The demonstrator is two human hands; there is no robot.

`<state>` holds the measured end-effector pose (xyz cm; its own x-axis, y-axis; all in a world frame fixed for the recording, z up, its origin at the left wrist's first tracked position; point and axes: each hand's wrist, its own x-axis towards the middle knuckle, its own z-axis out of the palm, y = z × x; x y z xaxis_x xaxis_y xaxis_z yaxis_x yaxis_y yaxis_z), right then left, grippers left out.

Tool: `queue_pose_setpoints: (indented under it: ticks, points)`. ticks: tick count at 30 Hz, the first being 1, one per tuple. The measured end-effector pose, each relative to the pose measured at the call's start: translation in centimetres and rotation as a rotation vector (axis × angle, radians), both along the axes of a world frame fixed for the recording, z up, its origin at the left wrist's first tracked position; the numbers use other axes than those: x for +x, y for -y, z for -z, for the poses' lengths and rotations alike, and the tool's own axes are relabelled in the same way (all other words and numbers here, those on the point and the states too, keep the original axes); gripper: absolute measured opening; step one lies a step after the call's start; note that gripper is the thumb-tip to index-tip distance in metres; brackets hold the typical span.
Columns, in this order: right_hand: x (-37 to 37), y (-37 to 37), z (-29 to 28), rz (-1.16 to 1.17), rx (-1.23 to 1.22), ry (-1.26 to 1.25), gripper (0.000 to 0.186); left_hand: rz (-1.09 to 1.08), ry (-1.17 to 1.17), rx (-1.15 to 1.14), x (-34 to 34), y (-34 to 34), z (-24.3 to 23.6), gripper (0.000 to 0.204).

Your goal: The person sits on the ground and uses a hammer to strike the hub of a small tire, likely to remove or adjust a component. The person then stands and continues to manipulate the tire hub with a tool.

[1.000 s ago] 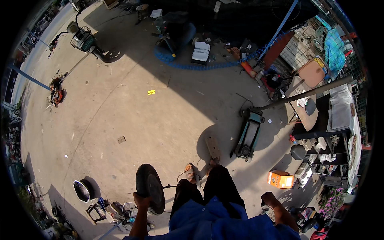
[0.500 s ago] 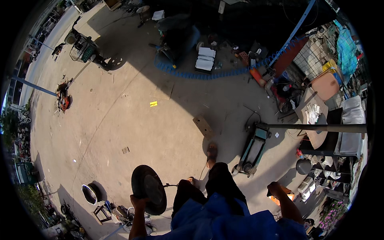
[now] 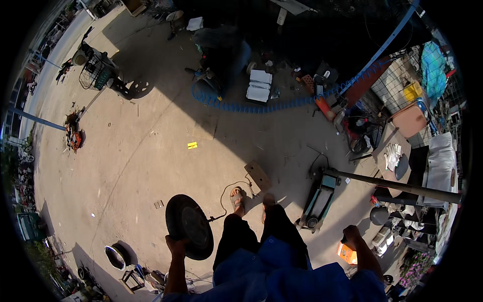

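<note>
My left hand (image 3: 176,245) is closed on the near rim of a small wheel with a black tyre (image 3: 176,214). I hold this wheel tilted, off to the left of my legs. A thin dark cable (image 3: 222,204) comes out from the wheel's middle and curls over the ground past my left foot (image 3: 236,196). Out to the right, my right hand (image 3: 351,236) is closed, with a small dark thing at its fingers that I cannot make out. An orange box (image 3: 347,253) lies below that hand.
A floor jack (image 3: 320,197) with a long handle lies to the right. Ahead of my feet is a brown board with holes (image 3: 257,175). A loose rim (image 3: 116,256) lies at left, a scooter (image 3: 98,70) stands far left, and a coiled blue hose (image 3: 261,108) hangs ahead.
My left foot has come forward beside the right one. The wheel has moved slightly forward in my left hand, and more of its cable shows. My right hand has shifted slightly.
</note>
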<state>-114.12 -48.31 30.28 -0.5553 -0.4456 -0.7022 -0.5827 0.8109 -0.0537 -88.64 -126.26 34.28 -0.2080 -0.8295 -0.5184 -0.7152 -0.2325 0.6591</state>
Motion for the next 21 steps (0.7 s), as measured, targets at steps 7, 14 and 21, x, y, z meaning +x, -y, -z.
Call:
queue_pose_setpoints:
  ticks: [7, 14, 21]
  points:
    - [3.7, 6.7, -1.1, -0.001, 0.189, 0.227, 0.018, 0.181, 0.126, -0.137, -1.4, 4.8, 2.7, 0.073]
    - [4.4, 8.8, -2.0, 0.016, 0.123, 0.170, 0.013, 0.225, 0.081, -0.095, -6.3, 7.2, 3.0, 0.075]
    - [-1.9, 10.0, 0.0, 0.090, -0.039, 0.012, 0.009, 0.209, 0.067, -0.081, -8.5, 8.9, 4.3, 0.076]
